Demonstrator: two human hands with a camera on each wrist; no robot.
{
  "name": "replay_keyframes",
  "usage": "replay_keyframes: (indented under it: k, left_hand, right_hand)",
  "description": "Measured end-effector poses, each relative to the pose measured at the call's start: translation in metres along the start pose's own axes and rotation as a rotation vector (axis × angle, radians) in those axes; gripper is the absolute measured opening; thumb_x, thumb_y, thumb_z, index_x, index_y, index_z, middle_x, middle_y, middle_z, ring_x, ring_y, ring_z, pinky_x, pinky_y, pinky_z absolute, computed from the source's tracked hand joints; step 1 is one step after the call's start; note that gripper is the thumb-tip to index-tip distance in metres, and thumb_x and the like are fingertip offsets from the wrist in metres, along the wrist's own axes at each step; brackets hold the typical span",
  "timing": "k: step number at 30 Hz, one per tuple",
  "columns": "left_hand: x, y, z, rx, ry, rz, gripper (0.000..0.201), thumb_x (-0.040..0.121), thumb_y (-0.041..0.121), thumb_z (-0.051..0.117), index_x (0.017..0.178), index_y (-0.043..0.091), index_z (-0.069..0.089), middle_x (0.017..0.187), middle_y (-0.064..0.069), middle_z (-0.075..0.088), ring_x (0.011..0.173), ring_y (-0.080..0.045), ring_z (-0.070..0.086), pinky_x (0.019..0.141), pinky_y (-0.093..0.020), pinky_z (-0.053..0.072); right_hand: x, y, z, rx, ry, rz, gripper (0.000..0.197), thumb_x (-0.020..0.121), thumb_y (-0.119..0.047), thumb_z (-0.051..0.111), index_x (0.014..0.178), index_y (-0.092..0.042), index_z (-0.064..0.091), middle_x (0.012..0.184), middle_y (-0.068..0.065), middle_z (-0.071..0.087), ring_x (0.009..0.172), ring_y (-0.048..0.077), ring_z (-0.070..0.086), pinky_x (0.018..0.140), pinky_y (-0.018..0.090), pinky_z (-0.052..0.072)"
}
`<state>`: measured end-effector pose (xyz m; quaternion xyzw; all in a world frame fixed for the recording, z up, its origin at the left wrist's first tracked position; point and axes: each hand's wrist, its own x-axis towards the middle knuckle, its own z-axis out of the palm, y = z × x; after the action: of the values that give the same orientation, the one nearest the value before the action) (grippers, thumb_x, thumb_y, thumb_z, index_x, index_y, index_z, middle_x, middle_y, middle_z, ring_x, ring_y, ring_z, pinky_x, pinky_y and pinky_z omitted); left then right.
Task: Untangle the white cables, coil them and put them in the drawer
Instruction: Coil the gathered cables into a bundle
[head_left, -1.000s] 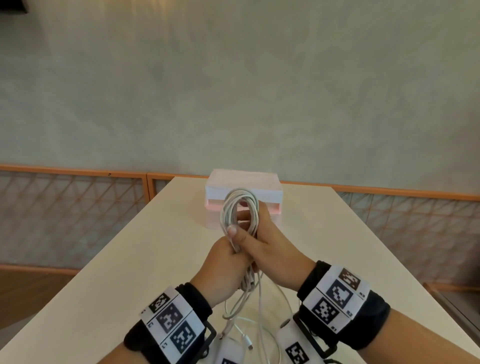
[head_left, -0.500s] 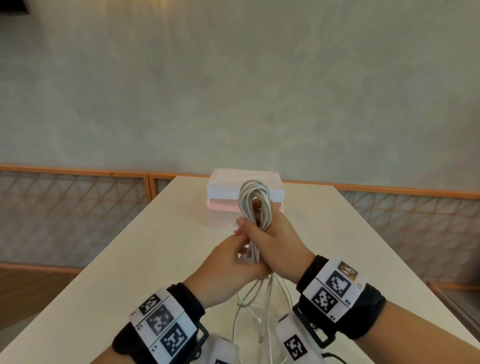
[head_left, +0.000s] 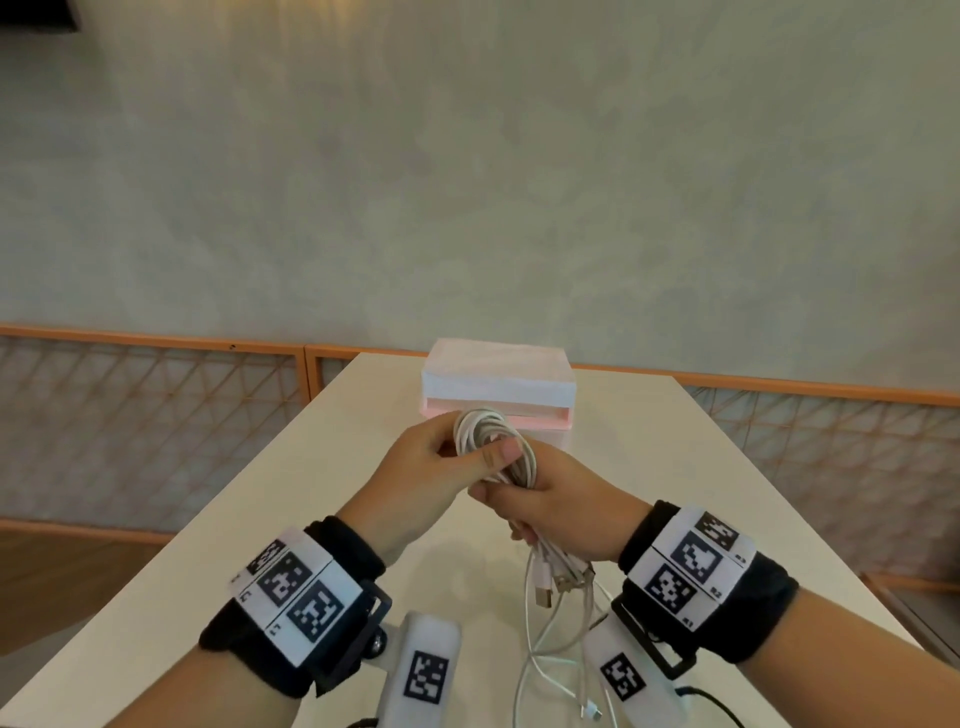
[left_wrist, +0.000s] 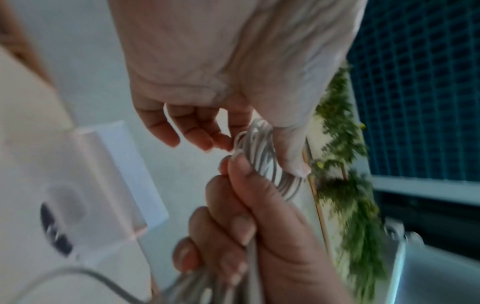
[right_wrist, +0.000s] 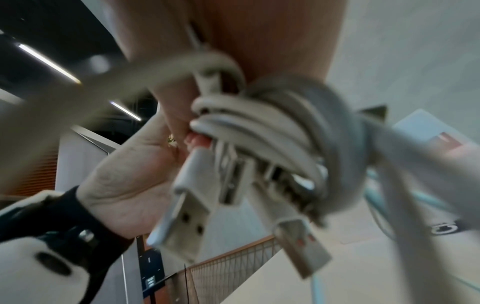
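Note:
The coil of white cables (head_left: 493, 441) is held up above the table in front of the drawer box. My left hand (head_left: 467, 457) pinches the top loop, thumb on the near side and fingers behind. My right hand (head_left: 524, 501) grips the gathered strands just below it. In the left wrist view my left hand (left_wrist: 259, 152) has its thumb on the white cables (left_wrist: 288, 185), with the right hand (left_wrist: 249, 216) fisted beneath. USB plugs (right_wrist: 187, 207) hang from the bundle, also seen as USB plugs (head_left: 556, 582). A loose cable tail (head_left: 540, 670) trails onto the table.
The pink and white drawer box (head_left: 498, 384) stands at the far middle of the pale table (head_left: 260, 519), its drawer (head_left: 545, 421) pulled out towards me. An orange-framed lattice railing (head_left: 156, 415) runs behind and on both sides of the table.
My left hand came up from under the right hand and now pinches the coil's top loop. The coil has dropped a little and tilted left; the right hand grips lower.

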<state>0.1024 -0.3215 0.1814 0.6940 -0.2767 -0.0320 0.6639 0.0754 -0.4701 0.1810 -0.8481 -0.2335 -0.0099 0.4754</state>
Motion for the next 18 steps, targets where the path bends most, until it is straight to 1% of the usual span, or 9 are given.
replay_keyframes:
  k: [3,5,7,9,10,12,15,17,18]
  left_hand:
    - [-0.004,-0.003,0.002,-0.124,-0.021,-0.061,0.026,0.078,0.036,0.074,0.079,0.009,0.069,0.082,-0.012,0.07,0.081,-0.026,0.066,0.078,-0.041,0.055]
    - [-0.004,-0.001,0.006,-0.224,0.011,-0.1,0.036,0.078,0.039,0.073,0.081,0.004,0.069,0.081,-0.017,0.067,0.076,-0.034,0.063,0.073,-0.051,0.054]
    - [-0.002,0.003,0.01,-0.376,0.067,-0.117,0.043,0.074,0.041,0.072,0.089,0.0,0.069,0.085,-0.014,0.066,0.076,-0.032,0.063,0.063,-0.045,0.053]
    - [0.002,0.006,0.011,-0.56,0.129,-0.103,0.031,0.071,0.038,0.067,0.076,0.007,0.069,0.098,-0.004,0.071,0.089,-0.02,0.068,0.071,-0.04,0.053]
    - [0.002,0.009,0.011,-0.635,0.151,-0.088,0.027,0.073,0.036,0.064,0.067,0.01,0.064,0.105,-0.001,0.072,0.096,-0.015,0.069,0.077,-0.037,0.053]
    - [0.002,0.012,0.011,-0.695,0.17,-0.066,0.026,0.076,0.035,0.06,0.065,0.012,0.056,0.111,-0.001,0.071,0.103,-0.013,0.068,0.083,-0.035,0.051]
    - [0.002,0.007,0.012,-0.591,0.178,-0.05,0.026,0.074,0.034,0.062,0.084,0.01,0.064,0.105,-0.001,0.073,0.104,-0.017,0.068,0.09,-0.041,0.051]
    - [0.0,0.002,0.012,-0.498,0.18,-0.06,0.043,0.065,0.036,0.073,0.096,0.007,0.064,0.101,-0.006,0.072,0.102,-0.02,0.068,0.091,-0.047,0.049]
    - [-0.001,-0.001,0.012,-0.464,0.167,-0.075,0.048,0.062,0.037,0.078,0.098,0.009,0.065,0.1,-0.009,0.07,0.1,-0.022,0.068,0.09,-0.047,0.049]
  right_hand:
    - [-0.001,-0.001,0.003,0.026,-0.015,0.001,0.019,0.092,-0.013,0.054,0.08,-0.028,0.052,0.052,-0.01,0.047,0.046,0.012,0.045,0.053,0.034,0.047]
    - [-0.001,-0.003,0.006,0.027,0.002,0.0,0.019,0.091,-0.011,0.056,0.077,-0.025,0.053,0.047,-0.011,0.049,0.044,0.01,0.046,0.051,0.03,0.047]
    - [-0.001,-0.002,0.009,0.041,0.038,-0.006,0.015,0.088,-0.007,0.057,0.078,-0.017,0.055,0.049,-0.01,0.052,0.045,0.009,0.05,0.051,0.028,0.048]
    - [-0.001,0.001,0.013,0.044,0.055,0.007,0.002,0.089,-0.007,0.056,0.088,-0.007,0.055,0.062,-0.003,0.056,0.053,0.01,0.058,0.054,0.032,0.052]
    - [-0.002,0.002,0.015,0.026,0.069,0.021,0.006,0.089,-0.009,0.056,0.092,-0.005,0.053,0.067,0.002,0.056,0.058,0.012,0.061,0.055,0.033,0.053]
    - [-0.003,0.006,0.02,-0.017,0.104,0.001,0.006,0.09,-0.011,0.054,0.095,-0.009,0.051,0.071,0.003,0.054,0.061,0.014,0.06,0.057,0.033,0.053]
    - [-0.003,0.003,0.018,-0.076,0.112,-0.068,0.006,0.092,-0.01,0.051,0.092,-0.016,0.049,0.068,0.0,0.049,0.058,0.012,0.049,0.057,0.035,0.049]
    - [-0.002,-0.002,0.015,-0.06,0.07,-0.065,0.006,0.092,-0.008,0.049,0.093,-0.013,0.049,0.064,-0.003,0.049,0.052,0.007,0.047,0.048,0.023,0.044]
    - [-0.002,-0.005,0.014,-0.05,0.044,-0.065,0.01,0.092,-0.005,0.048,0.093,-0.014,0.05,0.062,-0.004,0.049,0.051,0.006,0.047,0.046,0.018,0.042]
